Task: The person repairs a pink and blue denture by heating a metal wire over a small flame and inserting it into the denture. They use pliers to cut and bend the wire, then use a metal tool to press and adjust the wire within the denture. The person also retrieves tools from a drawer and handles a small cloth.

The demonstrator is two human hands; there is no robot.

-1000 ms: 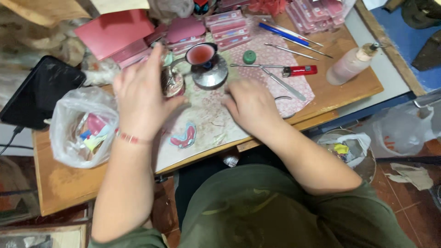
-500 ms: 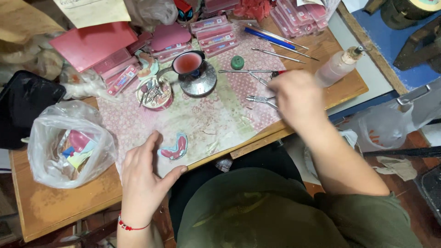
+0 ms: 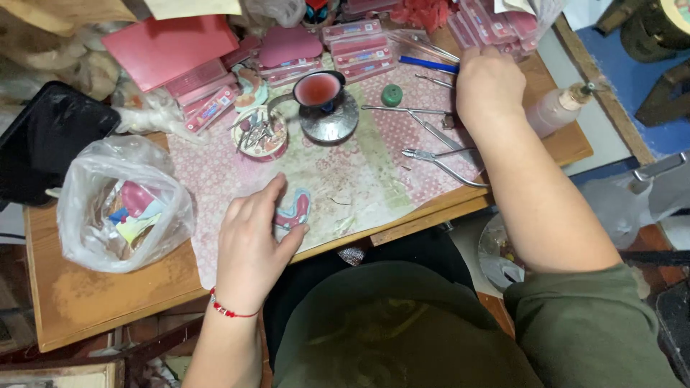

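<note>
Pink-and-blue dental model (image 3: pixel 293 210) lies near the mat's front edge, just under our left hand (image 3: pixel 251 241), whose fingers curl loosely over it, touching but not clamped. From that hand the model sits at about one o'clock. Our right hand (image 3: pixel 489 86) is well apart, at the far two o'clock corner, closed over something we cannot make out, just beyond the metal pliers (image 3: pixel 442 162).

Pink-and-blue denture cast (image 3: pixel 293 210) lies flat on mat (image 3: pixel 359 179).
</note>
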